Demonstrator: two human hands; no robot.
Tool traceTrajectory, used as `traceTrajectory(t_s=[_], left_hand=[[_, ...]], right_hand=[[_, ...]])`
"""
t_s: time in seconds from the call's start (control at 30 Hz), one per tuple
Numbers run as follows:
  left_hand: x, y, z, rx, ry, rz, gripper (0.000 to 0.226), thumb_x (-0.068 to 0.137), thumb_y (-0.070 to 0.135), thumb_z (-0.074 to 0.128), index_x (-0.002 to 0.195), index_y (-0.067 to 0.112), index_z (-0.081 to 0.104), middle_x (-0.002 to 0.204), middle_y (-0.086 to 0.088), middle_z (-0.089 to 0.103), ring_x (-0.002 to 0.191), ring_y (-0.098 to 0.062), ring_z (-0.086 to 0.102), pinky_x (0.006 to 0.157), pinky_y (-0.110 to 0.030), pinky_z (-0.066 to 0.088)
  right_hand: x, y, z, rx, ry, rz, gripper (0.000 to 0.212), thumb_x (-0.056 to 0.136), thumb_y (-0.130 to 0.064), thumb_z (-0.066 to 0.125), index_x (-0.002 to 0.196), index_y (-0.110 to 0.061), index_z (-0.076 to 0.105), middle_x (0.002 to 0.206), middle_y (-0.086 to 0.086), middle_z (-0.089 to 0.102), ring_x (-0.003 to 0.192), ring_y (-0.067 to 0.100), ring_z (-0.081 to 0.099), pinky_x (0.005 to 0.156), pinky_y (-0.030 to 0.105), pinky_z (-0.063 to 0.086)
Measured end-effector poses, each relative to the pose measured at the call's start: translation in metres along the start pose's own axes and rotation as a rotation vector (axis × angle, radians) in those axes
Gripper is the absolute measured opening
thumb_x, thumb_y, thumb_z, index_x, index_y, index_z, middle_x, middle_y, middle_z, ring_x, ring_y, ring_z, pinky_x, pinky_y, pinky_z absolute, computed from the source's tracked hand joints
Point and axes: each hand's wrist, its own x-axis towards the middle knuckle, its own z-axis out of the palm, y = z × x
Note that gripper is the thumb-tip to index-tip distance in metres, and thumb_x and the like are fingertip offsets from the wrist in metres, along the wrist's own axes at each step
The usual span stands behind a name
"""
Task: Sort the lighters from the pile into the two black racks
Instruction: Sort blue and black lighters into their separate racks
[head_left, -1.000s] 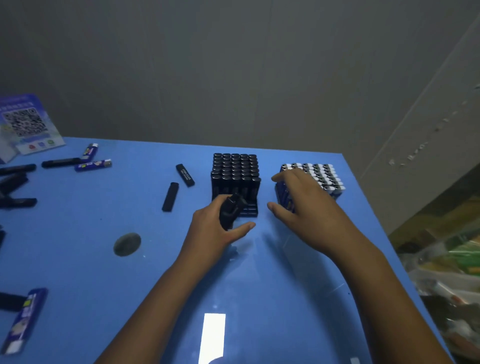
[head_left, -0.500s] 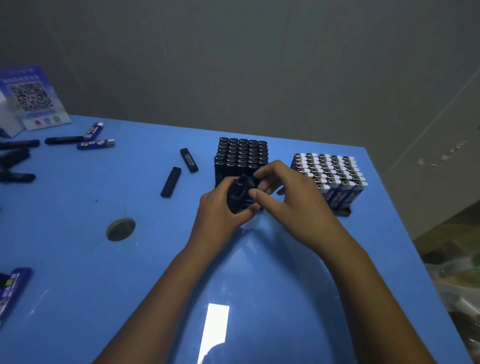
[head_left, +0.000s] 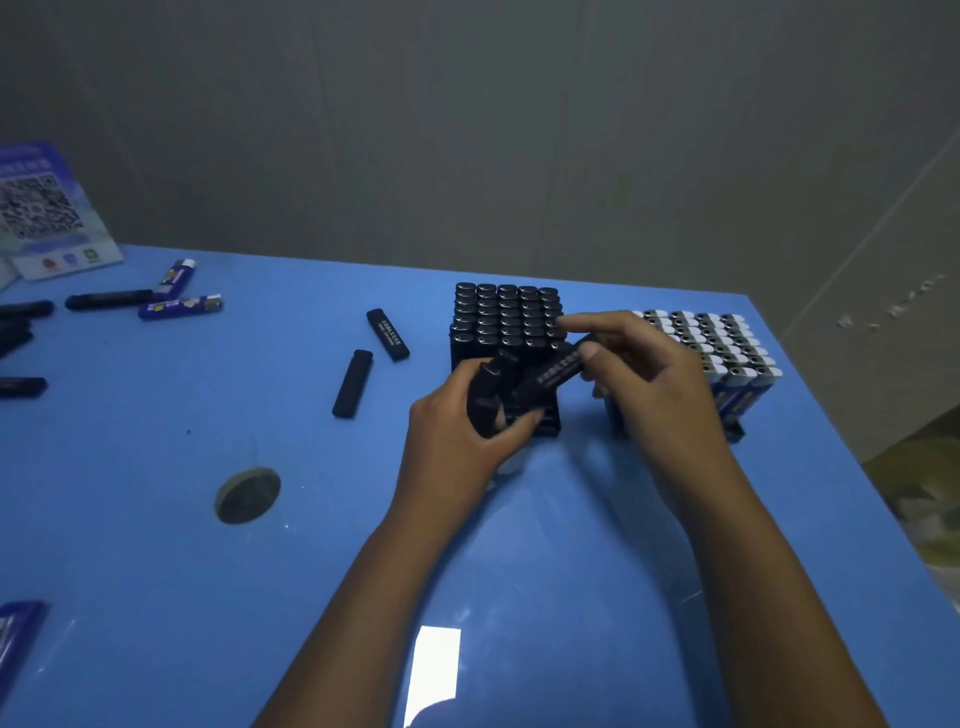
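Fingers (head_left: 592, 358) of right hand (head_left: 654, 384) pinch black lighter (head_left: 556, 371).

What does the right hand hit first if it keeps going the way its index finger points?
Probably the tops of the black lighters in the left rack: the right hand points its index finger leftward just over them. Depth is unclear; it may pass above.

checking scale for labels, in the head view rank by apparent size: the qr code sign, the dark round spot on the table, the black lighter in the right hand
1. qr code sign, though cut off at the left edge
2. and 3. dark round spot and black lighter: they look alike, the lighter partly hidden
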Motion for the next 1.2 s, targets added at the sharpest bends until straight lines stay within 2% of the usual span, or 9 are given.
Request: traceTrajectory(t_s=[0.23,0.33,0.43,0.63,0.73,0.83,0.97,1.07,1.2], left_hand=[[0.011,-0.009,-0.021,-0.017,0.093,0.000,0.031,0.076,0.027,0.084,0.100,0.020,0.065,0.060,0.008,0.057,0.059,-0.013,0.057,0.061,-0.015,0.045],[0.014,-0.014,-0.031,-0.026,0.117,-0.015,0.033,0.076,0.027,0.083,0.104,0.021,0.066,0.058,0.011,0.054,0.058,-0.010,0.055,0.062,-0.013,0.042],[0.018,-0.020,-0.039,-0.022,0.147,-0.027,0.035,0.076,0.026,0.084,0.107,0.023,0.067,0.058,0.010,0.052,0.058,-0.009,0.053,0.064,-0.012,0.041],[0.026,-0.028,-0.050,-0.029,0.165,-0.052,0.037,0.075,0.030,0.085,0.106,0.026,0.066,0.060,0.013,0.051,0.059,-0.008,0.051,0.066,-0.017,0.041],[0.027,-0.030,-0.052,-0.022,0.167,-0.053,0.039,0.075,0.030,0.085,0.108,0.026,0.066,0.061,0.011,0.053,0.060,-0.008,0.052,0.067,-0.018,0.042],[0.026,-0.032,-0.054,-0.014,0.166,-0.048,0.040,0.076,0.031,0.085,0.109,0.024,0.066,0.062,0.011,0.052,0.060,-0.008,0.052,0.067,-0.016,0.043],[0.026,-0.032,-0.055,-0.003,0.167,-0.051,0.041,0.076,0.032,0.085,0.111,0.023,0.066,0.062,0.011,0.052,0.061,-0.009,0.053,0.067,-0.014,0.043],[0.026,-0.032,-0.056,-0.003,0.164,-0.066,0.043,0.076,0.033,0.085,0.113,0.023,0.066,0.063,0.009,0.053,0.062,-0.010,0.054,0.066,-0.015,0.044],[0.026,-0.031,-0.058,0.000,0.165,-0.079,0.042,0.076,0.032,0.085,0.112,0.022,0.065,0.062,0.009,0.053,0.061,-0.010,0.053,0.065,-0.016,0.044]], right_hand=[[0.006,-0.001,0.005,0.068,0.117,0.059,0.006,0.088,-0.006,0.073,0.092,-0.004,0.071,0.084,0.005,0.073,0.075,0.011,0.065,0.075,0.022,0.054],[0.010,0.001,0.014,0.093,0.103,0.093,0.008,0.086,-0.001,0.073,0.087,-0.002,0.066,0.088,0.011,0.073,0.080,0.017,0.069,0.078,0.027,0.056],[0.015,-0.001,0.019,0.071,0.031,0.092,0.015,0.087,0.003,0.071,0.095,-0.008,0.065,0.097,0.011,0.071,0.085,0.027,0.070,0.083,0.033,0.056],[0.028,-0.011,0.028,-0.062,-0.240,0.017,0.059,0.091,0.001,0.066,0.136,-0.036,0.056,0.099,-0.004,0.056,0.081,0.011,0.058,0.083,0.027,0.053],[0.032,-0.011,0.034,-0.153,-0.310,-0.003,0.069,0.093,-0.003,0.065,0.140,-0.051,0.048,0.107,-0.006,0.054,0.087,0.021,0.057,0.090,0.035,0.054],[0.033,-0.014,0.035,-0.225,-0.377,-0.023,0.073,0.095,-0.005,0.062,0.142,-0.057,0.041,0.116,-0.006,0.057,0.093,0.024,0.059,0.093,0.040,0.053],[0.032,-0.020,0.033,-0.260,-0.422,-0.042,0.077,0.095,-0.002,0.061,0.143,-0.058,0.038,0.114,-0.002,0.058,0.097,0.022,0.060,0.092,0.045,0.053],[0.033,-0.021,0.034,-0.258,-0.423,-0.068,0.071,0.094,0.001,0.061,0.140,-0.051,0.045,0.115,0.003,0.059,0.104,0.025,0.062,0.090,0.049,0.054],[0.033,-0.021,0.036,-0.237,-0.372,-0.093,0.056,0.092,-0.002,0.065,0.127,-0.044,0.055,0.108,-0.001,0.062,0.099,0.019,0.067,0.087,0.045,0.057]])
